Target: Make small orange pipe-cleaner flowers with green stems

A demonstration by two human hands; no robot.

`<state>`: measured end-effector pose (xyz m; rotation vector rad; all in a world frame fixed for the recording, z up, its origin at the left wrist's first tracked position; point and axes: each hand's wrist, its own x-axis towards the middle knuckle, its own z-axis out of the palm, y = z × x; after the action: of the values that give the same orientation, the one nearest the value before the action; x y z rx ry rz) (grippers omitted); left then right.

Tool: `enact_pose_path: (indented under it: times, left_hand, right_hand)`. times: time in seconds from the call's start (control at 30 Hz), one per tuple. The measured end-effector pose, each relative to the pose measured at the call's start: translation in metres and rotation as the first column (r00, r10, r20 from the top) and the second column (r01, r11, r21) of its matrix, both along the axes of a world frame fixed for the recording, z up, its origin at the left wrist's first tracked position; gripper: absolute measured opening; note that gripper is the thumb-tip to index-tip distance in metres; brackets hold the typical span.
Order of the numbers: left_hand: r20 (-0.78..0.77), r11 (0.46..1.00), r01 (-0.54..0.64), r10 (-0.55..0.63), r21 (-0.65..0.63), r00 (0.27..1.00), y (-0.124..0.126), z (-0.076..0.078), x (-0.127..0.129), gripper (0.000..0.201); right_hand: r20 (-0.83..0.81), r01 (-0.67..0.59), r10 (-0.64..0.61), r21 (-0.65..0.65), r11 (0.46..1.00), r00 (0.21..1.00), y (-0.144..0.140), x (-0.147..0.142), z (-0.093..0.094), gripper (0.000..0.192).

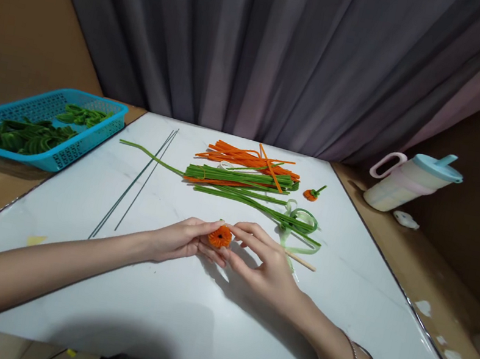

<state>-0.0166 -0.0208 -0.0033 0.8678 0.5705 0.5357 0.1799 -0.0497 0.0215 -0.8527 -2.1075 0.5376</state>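
Note:
A small orange pipe-cleaner coil (220, 237) is held between the fingertips of both hands, low over the white table (161, 308). My left hand (180, 240) pinches it from the left, and my right hand (260, 260) pinches it from the right with fingers curled over it. Behind the hands lie a bundle of green pipe cleaners (240, 178) and a bundle of orange pipe cleaners (248, 157). A finished orange coil with a green stem (313, 193) rests to the right of the bundles.
Thin dark wires (135, 182) lie diagonally at the left. A roll of pale green tape (302, 221) and a wooden stick (300, 260) sit beside my right hand. A blue basket (89, 137) of green loops stands far left. A pastel cup (411, 182) stands far right.

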Motion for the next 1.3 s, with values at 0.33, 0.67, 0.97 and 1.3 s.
enact_pose_path:
  times: [0.33, 0.67, 0.97, 1.3]
  left_hand:
    - [-0.059, 0.999, -0.003, 0.001, -0.036, 0.998, -0.003, -0.001, 0.002, 0.058]
    - [-0.086, 0.994, 0.055, -0.048, 0.090, 0.995, -0.005, -0.002, 0.001, 0.040]
    - [-0.111, 0.979, 0.122, -0.104, 0.164, 0.988, -0.008, 0.003, 0.003, 0.036]
    - [-0.155, 0.958, 0.205, -0.176, 0.199, 0.972, -0.008, 0.004, 0.002, 0.032]
  right_hand:
    - [0.098, -0.084, 0.070, 0.144, 0.986, 0.993, 0.005, 0.003, -0.008, 0.033]
    - [0.076, -0.019, 0.007, 0.164, 0.986, 0.997, 0.008, 0.005, -0.007, 0.023]
    - [0.152, -0.153, 0.122, 0.213, 0.965, 0.981, 0.009, 0.006, -0.004, 0.037]
    - [0.099, -0.117, 0.093, 0.269, 0.956, 0.991, 0.005, 0.001, -0.014, 0.021]
